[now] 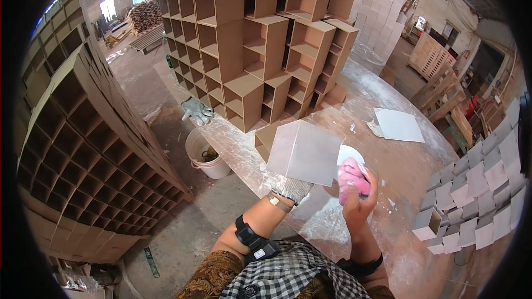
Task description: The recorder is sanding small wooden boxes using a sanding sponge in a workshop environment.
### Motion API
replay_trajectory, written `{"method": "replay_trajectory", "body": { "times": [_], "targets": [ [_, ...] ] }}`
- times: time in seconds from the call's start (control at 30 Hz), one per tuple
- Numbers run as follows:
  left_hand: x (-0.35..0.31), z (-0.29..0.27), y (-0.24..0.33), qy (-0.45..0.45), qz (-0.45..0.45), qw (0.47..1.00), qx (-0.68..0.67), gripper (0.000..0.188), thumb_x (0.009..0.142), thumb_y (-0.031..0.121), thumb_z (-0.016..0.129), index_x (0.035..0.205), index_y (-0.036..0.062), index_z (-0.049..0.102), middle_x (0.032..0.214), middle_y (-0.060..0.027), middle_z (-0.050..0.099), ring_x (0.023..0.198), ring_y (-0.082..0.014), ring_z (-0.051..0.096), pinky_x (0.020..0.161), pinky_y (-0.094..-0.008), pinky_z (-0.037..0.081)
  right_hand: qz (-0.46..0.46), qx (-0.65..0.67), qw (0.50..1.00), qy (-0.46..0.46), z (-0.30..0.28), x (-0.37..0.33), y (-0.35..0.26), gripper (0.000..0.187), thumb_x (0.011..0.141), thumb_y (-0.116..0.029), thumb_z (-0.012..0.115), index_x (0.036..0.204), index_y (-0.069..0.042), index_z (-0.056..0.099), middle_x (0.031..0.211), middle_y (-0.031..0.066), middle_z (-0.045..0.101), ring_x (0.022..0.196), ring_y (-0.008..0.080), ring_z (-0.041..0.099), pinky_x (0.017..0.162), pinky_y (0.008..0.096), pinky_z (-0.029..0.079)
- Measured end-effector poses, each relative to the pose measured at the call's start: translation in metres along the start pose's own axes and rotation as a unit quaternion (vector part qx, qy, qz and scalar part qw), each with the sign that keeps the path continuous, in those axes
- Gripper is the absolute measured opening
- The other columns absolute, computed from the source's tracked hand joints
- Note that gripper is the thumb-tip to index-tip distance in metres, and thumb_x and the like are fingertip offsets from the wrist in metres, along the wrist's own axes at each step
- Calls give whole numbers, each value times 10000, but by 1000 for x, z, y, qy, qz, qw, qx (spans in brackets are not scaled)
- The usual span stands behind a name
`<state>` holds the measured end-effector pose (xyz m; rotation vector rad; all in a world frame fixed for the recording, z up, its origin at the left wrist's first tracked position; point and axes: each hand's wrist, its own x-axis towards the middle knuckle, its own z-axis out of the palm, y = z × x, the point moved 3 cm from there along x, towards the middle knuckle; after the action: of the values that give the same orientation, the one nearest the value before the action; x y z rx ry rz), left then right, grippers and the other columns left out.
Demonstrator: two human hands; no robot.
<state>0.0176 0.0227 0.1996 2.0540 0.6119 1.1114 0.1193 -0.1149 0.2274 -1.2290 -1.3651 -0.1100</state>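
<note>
Pale board, the box (303,152) sits over our gloved left hand (291,188), which is hidden inside it, so we cannot tell how that grip stands. It hangs above the near edge of the dusty worktable (399,160). Our bare right hand (357,196) is closed around a pink cloth (352,180) just right of it. A hard rub could tip the box off.

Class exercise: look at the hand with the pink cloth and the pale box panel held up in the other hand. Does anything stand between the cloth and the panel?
Nothing visible does. The right hand holds the pink cloth just beside the right edge of the pale box, which the gloved left hand holds up from below. Whether the cloth touches that edge cannot be told.
</note>
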Motion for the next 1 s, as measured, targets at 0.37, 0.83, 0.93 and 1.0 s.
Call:
{"method": "replay_trajectory", "body": {
  "times": [0.37,0.83,0.93,1.0],
  "targets": [
    [-17,21,10,20,-138,885,-443,505,917,238,470,1356,80,276,1324,-85,371,1245,-210,340,1043,-335,275,-85,-95,980,-153,59,80,-60,445,656,46,554,1097,-3,521,962,198,566,880,375,538,773,411,434],
    [-19,12,-11,13,50,997,50,427,848,245,557,1228,85,449,1201,-95,498,1146,-238,444,970,-359,350,198,429,881,-2,4,37,-21,238,875,-106,541,1089,-4,514,1057,104,570,965,181,556,871,324,437],
    [-20,16,-10,9,78,993,83,411,833,247,576,1200,86,485,1174,-97,525,1125,-245,466,955,-364,366,319,472,816,100,-8,35,-4,243,902,-130,513,1113,-10,494,1058,99,568,973,189,555,876,337,440],
    [-23,18,-8,5,94,987,129,401,823,248,588,1182,87,510,1157,-98,543,1111,-249,481,945,-368,376,347,469,804,119,-10,31,-2,256,905,-132,513,1128,-10,482,1058,99,568,975,196,556,877,342,441]
  ]
}}
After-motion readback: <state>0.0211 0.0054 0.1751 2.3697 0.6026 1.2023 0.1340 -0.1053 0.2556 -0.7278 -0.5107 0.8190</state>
